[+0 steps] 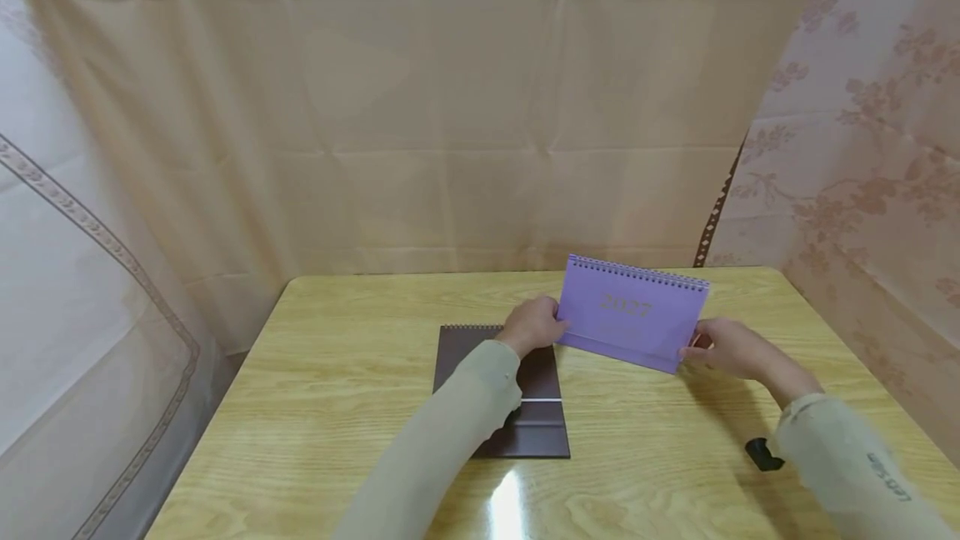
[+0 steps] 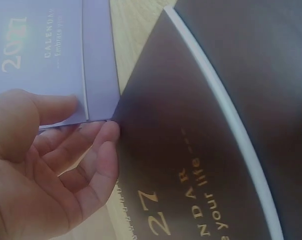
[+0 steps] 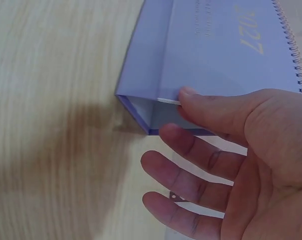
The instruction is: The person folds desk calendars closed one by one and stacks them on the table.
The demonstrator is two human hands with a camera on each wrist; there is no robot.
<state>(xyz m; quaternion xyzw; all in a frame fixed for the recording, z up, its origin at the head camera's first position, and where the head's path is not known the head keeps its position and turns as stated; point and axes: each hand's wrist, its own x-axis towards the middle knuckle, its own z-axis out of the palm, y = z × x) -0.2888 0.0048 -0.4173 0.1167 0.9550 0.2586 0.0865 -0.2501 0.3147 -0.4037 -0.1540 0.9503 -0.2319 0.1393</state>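
Observation:
A purple 2027 desk calendar (image 1: 630, 315) is tilted, spiral edge up, on the right half of the table. My left hand (image 1: 531, 325) pinches its left end; in the left wrist view the thumb lies over the purple cover (image 2: 35, 60) with fingers behind. At the right end, my right hand (image 1: 731, 348) holds it, and the right wrist view shows the thumb on the cover (image 3: 211, 55) beside the open folded base. A dark brown desk calendar (image 1: 532, 440) lies flat under my left forearm, partly hidden, with a pale strip across it. Whether the purple calendar touches the table, I cannot tell.
The wood-grain table (image 1: 322, 407) ends at a beige curtain (image 1: 450, 123) behind. Patterned cloth (image 1: 862, 190) hangs at the right, whitish cloth (image 1: 67, 290) at the left. A small black object (image 1: 763, 454) is beside my right sleeve.

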